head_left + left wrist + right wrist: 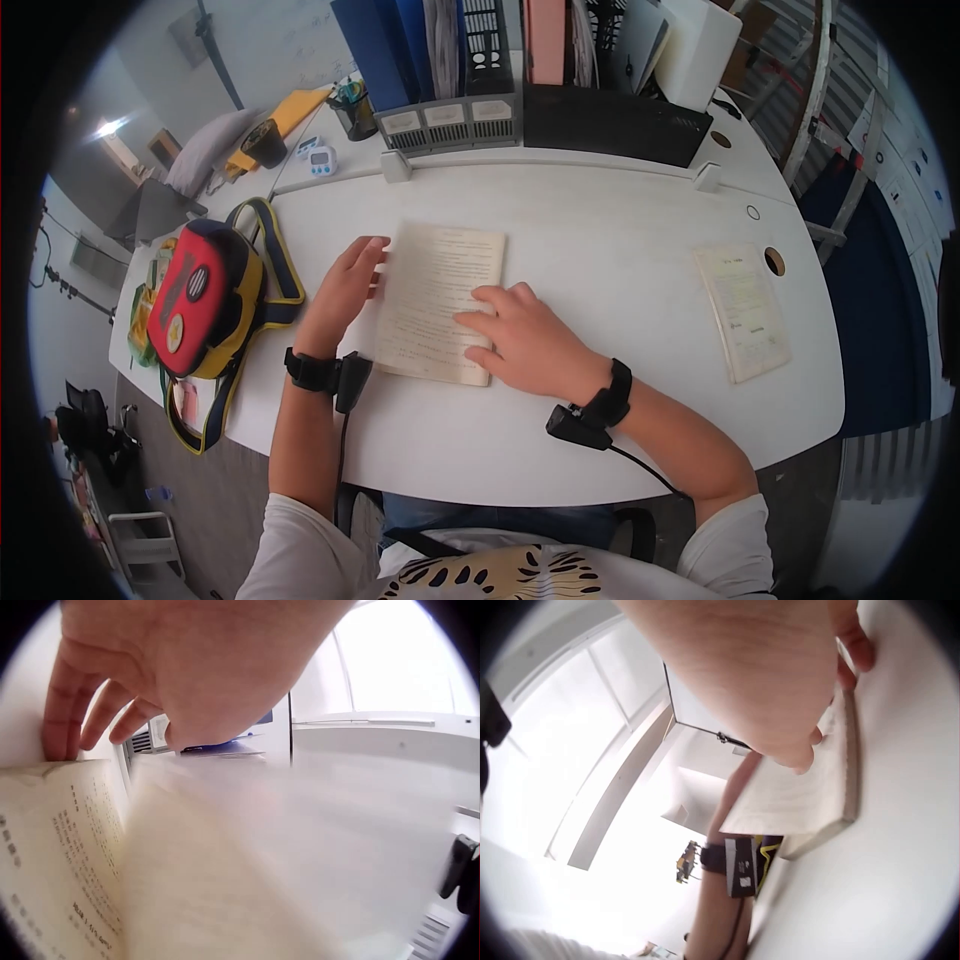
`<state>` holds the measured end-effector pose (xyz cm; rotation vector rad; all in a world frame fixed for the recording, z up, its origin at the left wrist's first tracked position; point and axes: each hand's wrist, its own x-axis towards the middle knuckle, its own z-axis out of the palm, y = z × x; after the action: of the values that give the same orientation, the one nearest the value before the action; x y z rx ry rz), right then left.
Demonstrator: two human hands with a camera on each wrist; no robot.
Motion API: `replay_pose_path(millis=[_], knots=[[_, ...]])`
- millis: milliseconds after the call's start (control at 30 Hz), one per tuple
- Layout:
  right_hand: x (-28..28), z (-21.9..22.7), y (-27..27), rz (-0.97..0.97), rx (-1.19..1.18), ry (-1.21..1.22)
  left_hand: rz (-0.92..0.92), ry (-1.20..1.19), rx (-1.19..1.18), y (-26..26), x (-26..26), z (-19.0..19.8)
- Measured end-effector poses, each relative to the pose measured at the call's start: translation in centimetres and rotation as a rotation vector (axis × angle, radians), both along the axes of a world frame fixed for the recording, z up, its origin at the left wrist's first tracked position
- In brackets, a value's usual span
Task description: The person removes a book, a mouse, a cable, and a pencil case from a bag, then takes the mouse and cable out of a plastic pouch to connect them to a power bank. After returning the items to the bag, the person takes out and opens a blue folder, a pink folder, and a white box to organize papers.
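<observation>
A worn booklet (pixel 440 300) with yellowed printed pages lies on the white table in front of the person. The left hand (pixel 346 285) is at its left edge, fingers bent loosely. In the left wrist view, the fingertips (pixel 56 746) reach the edge of a printed page, and a blurred page (pixel 202 862) stands raised beneath the palm. The right hand (pixel 530 335) rests over the right edge, its fingers spread on the page. The right wrist view shows the booklet's thick page edge (pixel 853 757) beside that hand, with the thumb over the paper.
A second thin booklet (pixel 742 312) lies at the right of the table (pixel 620 240). On the left sits a red, black and yellow bag (pixel 190 300) with straps. File holders (pixel 455 125) with folders, a white timer (pixel 322 160) and a pen cup (pixel 353 108) stand behind.
</observation>
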<state>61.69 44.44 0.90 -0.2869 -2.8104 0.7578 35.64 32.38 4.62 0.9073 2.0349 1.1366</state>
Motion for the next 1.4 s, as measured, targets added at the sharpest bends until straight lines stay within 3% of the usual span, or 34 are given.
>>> replay_pose_path(millis=[100, 300, 400, 467, 767, 800, 867, 1000, 1100, 1200, 1333, 1400], knots=[[0.3, 0.6, -1.7, -0.038, 0.148, 0.010, -0.016, -0.077, 0.062, 0.5, 0.4, -1.1], [0.4, 0.4, -3.4, -0.091, 0.208, 0.004, -0.019, 0.019, -0.028, 0.4, 2.8, 0.5], [0.2, 0.5, -3.4, -0.103, 0.207, -0.004, -0.017, -0.036, 0.084, 0.1, 3.0, 0.9], [0.3, 0.4, -3.4, -0.106, 0.223, 0.005, -0.006, -0.205, 0.095, 0.1, 2.7, 1.2], [0.3, -0.1, -3.1, -0.077, 0.125, 0.068, -0.042, -0.500, 0.208, 0.3, 2.4, 1.0], [0.3, 0.0, -3.1, -0.068, 0.106, 0.057, -0.040, -0.501, 0.210, 0.2, 2.6, 0.9], [0.3, 0.2, -3.2, -0.079, 0.088, 0.050, -0.099, -0.286, 0.179, 0.2, 2.9, 0.7], [0.0, 0.5, -3.3, -0.087, -0.008, 0.071, -0.109, -0.452, 0.304, 0.1, 4.0, 1.7], [-0.1, 0.4, -3.0, -0.075, -0.112, 0.061, -0.113, -0.392, 0.288, 0.0, 3.9, 1.5], [-0.3, 0.4, -2.8, -0.085, -0.140, 0.026, -0.036, -0.185, 0.254, -0.1, 3.8, 1.4], [-0.4, 0.7, -3.1, -0.064, -0.078, 0.043, -0.045, -0.440, 0.363, -0.2, 3.9, 1.5], [-0.8, 0.9, -3.1, -0.100, -0.247, 0.183, -0.159, -0.618, 0.539, -0.8, 5.3, 3.1]])
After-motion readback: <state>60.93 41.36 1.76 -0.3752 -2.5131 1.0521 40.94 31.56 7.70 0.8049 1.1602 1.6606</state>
